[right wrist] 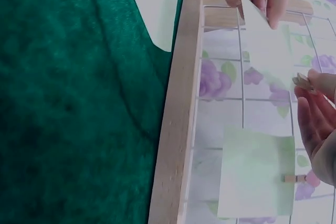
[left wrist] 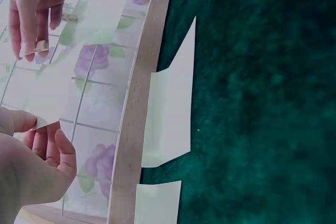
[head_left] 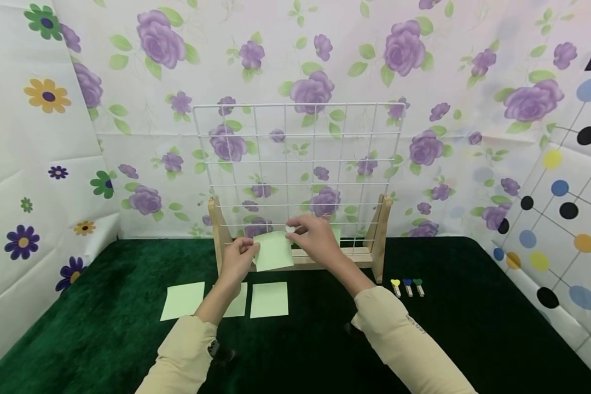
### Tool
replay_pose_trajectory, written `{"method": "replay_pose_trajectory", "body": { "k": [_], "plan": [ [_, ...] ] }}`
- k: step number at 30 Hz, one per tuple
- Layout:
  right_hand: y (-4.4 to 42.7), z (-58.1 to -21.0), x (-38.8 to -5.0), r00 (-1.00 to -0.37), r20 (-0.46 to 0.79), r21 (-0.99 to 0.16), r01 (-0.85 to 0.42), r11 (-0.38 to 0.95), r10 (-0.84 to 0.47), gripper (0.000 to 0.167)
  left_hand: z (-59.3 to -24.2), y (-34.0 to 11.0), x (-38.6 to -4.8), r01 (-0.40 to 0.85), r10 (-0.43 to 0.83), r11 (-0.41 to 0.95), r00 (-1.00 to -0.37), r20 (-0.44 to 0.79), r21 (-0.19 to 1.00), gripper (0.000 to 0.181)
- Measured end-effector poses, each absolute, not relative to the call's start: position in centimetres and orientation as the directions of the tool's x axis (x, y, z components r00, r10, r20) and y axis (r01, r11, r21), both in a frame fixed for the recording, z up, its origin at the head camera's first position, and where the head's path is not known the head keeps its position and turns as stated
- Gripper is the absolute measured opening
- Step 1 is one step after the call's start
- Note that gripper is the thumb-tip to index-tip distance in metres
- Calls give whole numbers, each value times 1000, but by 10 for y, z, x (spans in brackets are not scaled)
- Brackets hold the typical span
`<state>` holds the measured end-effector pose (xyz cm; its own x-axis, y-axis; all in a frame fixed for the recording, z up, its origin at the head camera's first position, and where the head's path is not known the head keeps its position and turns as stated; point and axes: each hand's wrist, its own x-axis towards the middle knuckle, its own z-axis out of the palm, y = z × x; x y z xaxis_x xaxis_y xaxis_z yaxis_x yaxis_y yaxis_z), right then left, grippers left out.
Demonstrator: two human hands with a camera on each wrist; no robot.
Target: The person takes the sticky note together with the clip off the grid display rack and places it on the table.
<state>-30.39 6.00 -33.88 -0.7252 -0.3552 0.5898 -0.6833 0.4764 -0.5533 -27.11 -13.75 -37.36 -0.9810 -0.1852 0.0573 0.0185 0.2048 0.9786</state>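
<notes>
My left hand [head_left: 237, 260] pinches the left edge of a pale green paper note [head_left: 274, 253] in front of the white wire grid [head_left: 300, 161]. Between the thumb and fingers of my right hand [head_left: 317, 239] is a small wooden clothespin [right wrist: 303, 82], held near the note's upper right corner. Whether it touches the note I cannot tell. Another green note [right wrist: 257, 174] hangs on the grid, fastened by a clothespin [right wrist: 295, 178] with a pinkish end; in the head view my right hand mostly covers that note.
The grid stands in a wooden base [head_left: 381, 235]. On the dark green cloth [head_left: 325, 350], notes lie at left [head_left: 183, 301] and centre [head_left: 269, 300], one [head_left: 236, 303] partly behind my left wrist. To the right lie yellow [head_left: 396, 287], blue [head_left: 408, 287] and green [head_left: 419, 287] heart clothespins.
</notes>
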Motion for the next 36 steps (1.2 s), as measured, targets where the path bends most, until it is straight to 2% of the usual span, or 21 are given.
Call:
{"method": "replay_pose_trajectory", "body": {
  "k": [6, 13, 18, 22, 29, 36],
  "plan": [
    [76, -342, -300, -743, 551, -567, -667, 483, -379, 19, -375, -139, -263, 23, -136, 171, -990, 47, 985, 21],
    [94, -348, -295, -779, 462, -598, -627, 499, -425, 18, -381, -144, -258, 10, -82, 202, -996, 27, 979, 35],
    [110, -351, -293, -794, 422, -609, -606, 512, -437, 20, -385, -148, -254, 23, -76, 234, -996, 42, 972, 24],
    [125, -355, -291, -809, 376, -627, -581, 519, -451, 21, -386, -149, -249, 46, -63, 239, -996, 63, 970, 24],
    [152, -359, -290, -878, 259, -660, -465, 590, -403, 21, -388, -144, -240, 20, -40, 233, -999, 30, 972, 22],
    [178, -360, -290, -897, 256, -667, -434, 605, -360, 22, -389, -137, -234, 25, -4, 211, -1000, 27, 977, 13]
  ]
}}
